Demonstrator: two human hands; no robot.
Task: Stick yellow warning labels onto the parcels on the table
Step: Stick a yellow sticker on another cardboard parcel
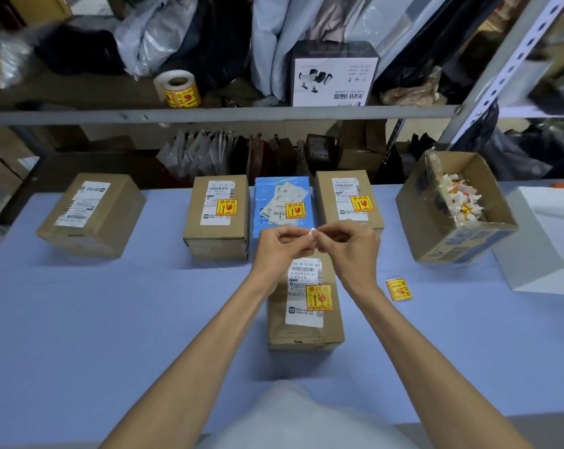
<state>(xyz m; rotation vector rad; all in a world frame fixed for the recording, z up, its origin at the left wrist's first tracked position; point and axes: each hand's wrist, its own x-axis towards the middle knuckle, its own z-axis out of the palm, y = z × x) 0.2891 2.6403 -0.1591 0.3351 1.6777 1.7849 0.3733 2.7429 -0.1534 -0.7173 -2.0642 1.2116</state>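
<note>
Left hand [276, 246] and right hand [352, 244] both pinch a white paper scrap [312, 236] between them, above a labelled parcel [303, 332]. Loose yellow label [399, 290] on tabletop [112, 319], right of hands.

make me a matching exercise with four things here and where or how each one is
Things:
1 roll
2 loose label
3 left box
4 scrap

States:
a pinched between left hand and right hand
b on the shelf
c flat on the table
d bears no yellow label

Pairs: 1-b, 2-c, 3-d, 4-a
</note>
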